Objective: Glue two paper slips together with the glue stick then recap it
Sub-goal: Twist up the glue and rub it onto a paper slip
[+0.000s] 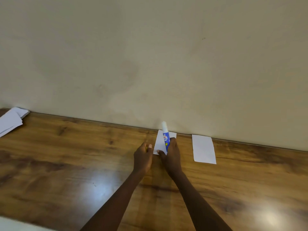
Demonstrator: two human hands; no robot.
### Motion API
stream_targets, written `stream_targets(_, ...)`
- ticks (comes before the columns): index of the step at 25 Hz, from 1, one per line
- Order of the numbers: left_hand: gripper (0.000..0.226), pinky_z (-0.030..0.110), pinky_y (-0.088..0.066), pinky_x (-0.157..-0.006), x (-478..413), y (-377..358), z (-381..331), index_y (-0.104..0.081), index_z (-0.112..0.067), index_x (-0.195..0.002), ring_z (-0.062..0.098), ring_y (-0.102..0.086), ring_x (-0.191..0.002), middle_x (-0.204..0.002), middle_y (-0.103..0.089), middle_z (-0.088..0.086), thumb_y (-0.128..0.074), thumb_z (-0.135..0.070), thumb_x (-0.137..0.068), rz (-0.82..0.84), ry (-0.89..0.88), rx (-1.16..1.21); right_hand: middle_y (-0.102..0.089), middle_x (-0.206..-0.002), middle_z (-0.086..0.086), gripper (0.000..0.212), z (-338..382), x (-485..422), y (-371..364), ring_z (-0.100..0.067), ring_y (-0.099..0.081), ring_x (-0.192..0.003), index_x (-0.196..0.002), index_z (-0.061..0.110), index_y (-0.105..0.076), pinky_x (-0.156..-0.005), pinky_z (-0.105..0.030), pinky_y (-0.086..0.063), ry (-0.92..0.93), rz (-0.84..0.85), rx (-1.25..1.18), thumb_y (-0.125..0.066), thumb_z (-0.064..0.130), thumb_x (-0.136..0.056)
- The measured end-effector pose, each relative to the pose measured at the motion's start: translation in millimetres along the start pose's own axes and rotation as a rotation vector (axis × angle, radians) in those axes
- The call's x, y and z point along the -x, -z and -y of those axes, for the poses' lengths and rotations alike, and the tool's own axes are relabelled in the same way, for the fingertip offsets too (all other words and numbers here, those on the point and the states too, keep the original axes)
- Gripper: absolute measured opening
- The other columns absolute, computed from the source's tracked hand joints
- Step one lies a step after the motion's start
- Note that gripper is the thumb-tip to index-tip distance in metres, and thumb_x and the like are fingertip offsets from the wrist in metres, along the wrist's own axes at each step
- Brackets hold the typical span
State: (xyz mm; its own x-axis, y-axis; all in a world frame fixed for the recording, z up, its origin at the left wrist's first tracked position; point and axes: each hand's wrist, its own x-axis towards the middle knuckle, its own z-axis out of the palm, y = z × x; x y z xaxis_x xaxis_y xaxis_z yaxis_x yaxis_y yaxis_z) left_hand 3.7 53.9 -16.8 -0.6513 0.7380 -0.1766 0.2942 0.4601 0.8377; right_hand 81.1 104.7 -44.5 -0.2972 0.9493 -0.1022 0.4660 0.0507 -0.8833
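My right hand [172, 155] grips the lower end of a blue and white glue stick [165, 135], which points up and away with its white tip bare. Under it a white paper slip [160, 142] lies on the wooden table [66, 155] by the wall. My left hand [143, 155] sits just left of that slip with fingers curled around something small and yellowish, likely the cap. Off to the right, a second white paper slip [203, 149] lies flat and apart from both hands.
A loose pile of white papers [10, 120] rests at the table's far left against the beige wall [150, 64]. A pale edge [10, 225] shows at the bottom left corner.
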Motion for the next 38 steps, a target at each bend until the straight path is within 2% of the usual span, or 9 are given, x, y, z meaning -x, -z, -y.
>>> stream_targets(3,0.024,0.023,-0.042,-0.072,15.8,4.2,-2.6,-0.056,-0.002,-0.105,0.016,-0.052,-0.083,-0.102,-0.063,0.015,-0.045,-0.02,-0.093,-0.007,0.028,0.014,-0.048,-0.123,-0.012,0.05,-10.1,21.8,15.6,-0.007,-0.04,-0.092,-0.12,0.008,-0.036,-0.059,-0.006,-0.04,0.037,0.074,0.119,-0.064,0.012,-0.079)
stream_targets(7,0.021,0.023,-0.043,-0.074,51.0,5.6,6.5,-0.056,-0.004,-0.102,0.017,-0.054,-0.088,-0.104,-0.063,0.015,-0.06,-0.012,-0.083,0.033,-0.029,-0.054,-0.044,-0.133,-0.009,0.068,-33.5,60.3,49.2,-0.009,-0.042,-0.105,-0.13,0.01,-0.03,-0.085,-0.015,-0.036,-0.002,0.253,0.151,-0.069,0.013,-0.075)
stream_targets(13,0.038,0.032,-0.043,-0.081,91.1,-6.3,36.3,-0.051,-0.013,-0.106,0.022,-0.052,-0.098,-0.107,-0.059,0.009,-0.067,-0.025,-0.074,-0.008,-0.147,-0.35,-0.047,-0.132,-0.007,0.067,-40.4,73.2,88.9,-0.019,-0.047,-0.114,-0.125,0.015,-0.035,-0.095,-0.029,-0.044,0.029,0.499,0.364,-0.074,0.014,-0.071)
stream_targets(17,0.065,0.039,-0.035,-0.084,91.4,-10.6,43.1,-0.045,-0.016,-0.122,0.027,-0.046,-0.107,-0.112,-0.055,0.008,-0.07,-0.038,-0.066,-0.178,-0.086,-0.425,-0.059,-0.115,-0.005,0.046,-30.6,67.3,99.0,-0.014,-0.052,-0.096,-0.11,0.016,-0.051,-0.076,-0.016,-0.044,0.157,0.584,0.417,-0.072,0.029,-0.071)
stream_targets(20,0.081,0.043,-0.033,-0.086,92.6,-14.8,49.7,-0.041,-0.013,-0.126,0.03,-0.046,-0.108,-0.115,-0.052,0.011,-0.072,-0.048,-0.059,-0.242,-0.037,-0.472,-0.065,-0.095,-0.01,0.033,-28.7,65.4,101.9,-0.017,-0.056,-0.078,-0.095,0.014,-0.057,-0.063,-0.015,-0.037,0.178,0.547,0.297,-0.056,0.043,-0.079)
stream_targets(24,0.086,0.048,-0.036,-0.085,91.2,-19.5,55.7,-0.043,-0.012,-0.123,0.031,-0.052,-0.102,-0.11,-0.055,0.012,-0.071,-0.053,-0.053,-0.293,-0.074,-0.548,-0.063,-0.094,-0.005,0.015,-25.5,58.0,93.2,-0.008,-0.053,-0.073,-0.095,0.014,-0.058,-0.063,-0.008,-0.038,0.19,0.449,0.258,-0.059,0.025,-0.084)
stream_targets(26,0.086,0.05,-0.037,-0.085,89.6,-19.6,56.8,-0.044,-0.013,-0.122,0.032,-0.054,-0.101,-0.109,-0.056,0.013,-0.071,-0.054,-0.052,-0.302,-0.092,-0.56,-0.06,-0.092,0.003,0.023,-25.1,58.0,85.8,-0.011,-0.056,-0.072,-0.097,0.012,-0.059,-0.063,-0.014,-0.045,0.144,0.258,0.093,-0.068,0.017,-0.077)
stream_targets(31,0.084,0.049,-0.04,-0.082,90.4,-18.8,55.6,-0.046,-0.014,-0.118,0.032,-0.057,-0.094,-0.102,-0.059,0.011,-0.069,-0.056,-0.05,-0.324,-0.132,-0.583,-0.059,-0.071,-0.005,0.015,-21.2,67.8,63.6,-0.016,-0.051,-0.058,-0.078,0.016,-0.059,-0.046,-0.011,-0.045,-0.135,-0.179,-0.553,-0.065,0.002,-0.075)
stream_targets(38,0.067,0.052,-0.041,-0.08,92.6,-16.0,54.9,-0.045,-0.027,-0.116,0.032,-0.058,-0.095,-0.104,-0.059,0.015,-0.063,-0.051,-0.056,-0.285,-0.224,-0.63,-0.063,-0.076,-0.002,0.009,-12.1,62.1,42.8,-0.009,-0.06,-0.055,-0.088,0.01,-0.059,-0.051,-0.008,-0.047,-0.103,-0.042,-0.541,-0.054,0.004,-0.084)
